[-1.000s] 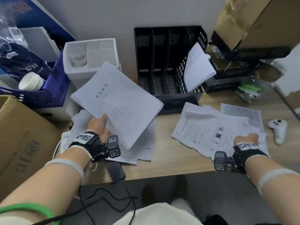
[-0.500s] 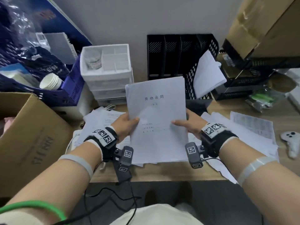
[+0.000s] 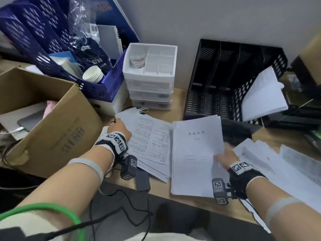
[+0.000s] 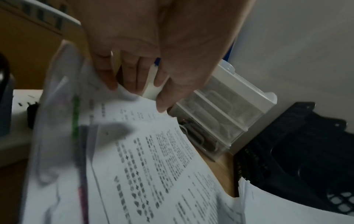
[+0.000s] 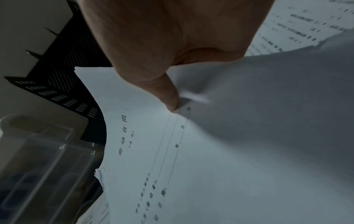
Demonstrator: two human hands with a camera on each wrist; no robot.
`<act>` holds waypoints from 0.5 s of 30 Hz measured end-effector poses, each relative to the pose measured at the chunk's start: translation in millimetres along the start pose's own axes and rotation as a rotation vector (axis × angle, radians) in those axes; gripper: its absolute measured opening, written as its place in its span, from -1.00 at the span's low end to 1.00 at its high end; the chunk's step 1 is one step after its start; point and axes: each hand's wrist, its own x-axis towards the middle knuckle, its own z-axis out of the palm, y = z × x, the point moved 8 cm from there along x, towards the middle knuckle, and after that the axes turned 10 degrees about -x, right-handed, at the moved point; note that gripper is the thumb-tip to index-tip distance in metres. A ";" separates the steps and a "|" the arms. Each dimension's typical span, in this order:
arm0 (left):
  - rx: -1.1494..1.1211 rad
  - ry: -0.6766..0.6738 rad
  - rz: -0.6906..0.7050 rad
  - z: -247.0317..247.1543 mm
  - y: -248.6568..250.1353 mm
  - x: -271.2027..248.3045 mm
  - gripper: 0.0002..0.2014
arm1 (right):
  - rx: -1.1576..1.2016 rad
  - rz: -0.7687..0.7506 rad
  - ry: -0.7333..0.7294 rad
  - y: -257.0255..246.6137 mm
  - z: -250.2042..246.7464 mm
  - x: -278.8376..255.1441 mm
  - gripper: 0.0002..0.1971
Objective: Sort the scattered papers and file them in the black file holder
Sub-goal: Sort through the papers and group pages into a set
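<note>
The black file holder (image 3: 224,80) stands against the wall, and a white bundle (image 3: 264,94) leans out of its right end. My right hand (image 3: 223,158) holds a titled paper stack (image 3: 196,153) above the desk edge. Its thumb (image 5: 168,97) presses on the cover sheet (image 5: 191,151), and the fingers underneath are hidden. My left hand (image 3: 118,129) is at the far left corner of a pile of printed papers (image 3: 151,143). There its curled fingertips (image 4: 109,81) and thumb pinch the top sheet's corner (image 4: 134,115).
An open cardboard box (image 3: 43,122) fills the left, with a blue basket (image 3: 57,49) behind it. A white drawer unit (image 3: 149,75) stands left of the file holder. More loose sheets (image 3: 278,162) spread to the right. A dark device (image 3: 143,180) and cables hang at the desk's front edge.
My left hand has let go of the titled stack and moved left onto the printed pile. The right hand now holds the stack alone, lower and further right.
</note>
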 end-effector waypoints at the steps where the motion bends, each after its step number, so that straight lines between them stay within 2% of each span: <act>1: 0.018 0.020 -0.008 -1.7 -0.1 0.7 -0.29 | -0.007 0.012 -0.008 3.2 2.9 0.6 -0.87; 4: 0.110 0.000 -0.048 0.7 -2.2 3.8 -0.36 | -0.020 0.010 -0.051 6.8 10.6 3.4 -0.87; 6: 0.151 -0.112 -0.072 13.0 -2.2 3.8 -0.49 | -0.014 0.010 -0.078 8.7 14.2 5.9 -0.90; 8: 0.155 -0.168 -0.036 22.8 2.5 1.9 -0.61 | -0.002 0.010 -0.091 10.8 16.0 7.4 -0.92; 13: 0.243 -0.150 0.025 33.7 -0.9 -9.0 -0.50 | -0.003 0.013 -0.095 15.6 14.7 10.2 -0.92; 15: 0.206 -0.118 0.034 34.4 -3.1 -15.6 -0.49 | -0.007 0.005 -0.101 14.9 14.8 10.6 -0.92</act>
